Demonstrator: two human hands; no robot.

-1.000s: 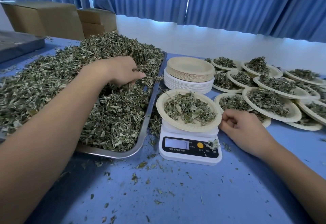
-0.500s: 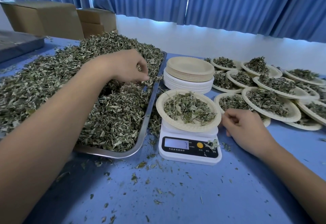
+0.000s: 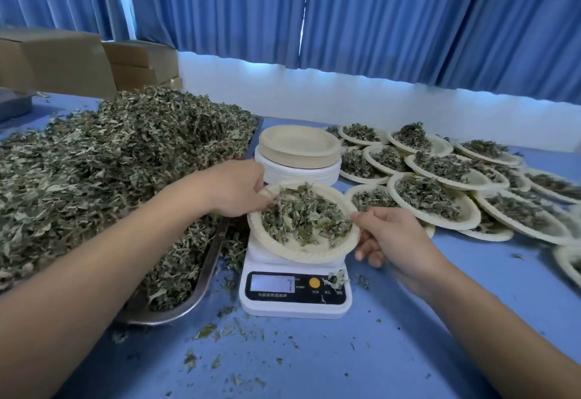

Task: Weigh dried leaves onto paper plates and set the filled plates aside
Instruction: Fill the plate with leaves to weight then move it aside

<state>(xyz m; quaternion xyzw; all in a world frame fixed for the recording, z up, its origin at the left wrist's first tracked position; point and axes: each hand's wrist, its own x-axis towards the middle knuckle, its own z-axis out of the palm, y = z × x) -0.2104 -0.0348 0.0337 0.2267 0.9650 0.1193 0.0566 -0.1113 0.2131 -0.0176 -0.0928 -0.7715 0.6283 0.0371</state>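
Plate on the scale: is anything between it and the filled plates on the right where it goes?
Nothing visible blocks it. The right hand pinches the plate at its right rim, and the filled plates begin just past that hand.

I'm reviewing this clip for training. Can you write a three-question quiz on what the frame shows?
1. True or false: the paper plate on the scale holds dried leaves.
2. Where does the stack of empty plates stand? A) behind the scale B) in front of it C) on top of it
3. Fill in: the right hand pinches the paper plate's ___ rim.

Key: 1 true; 2 A; 3 right.
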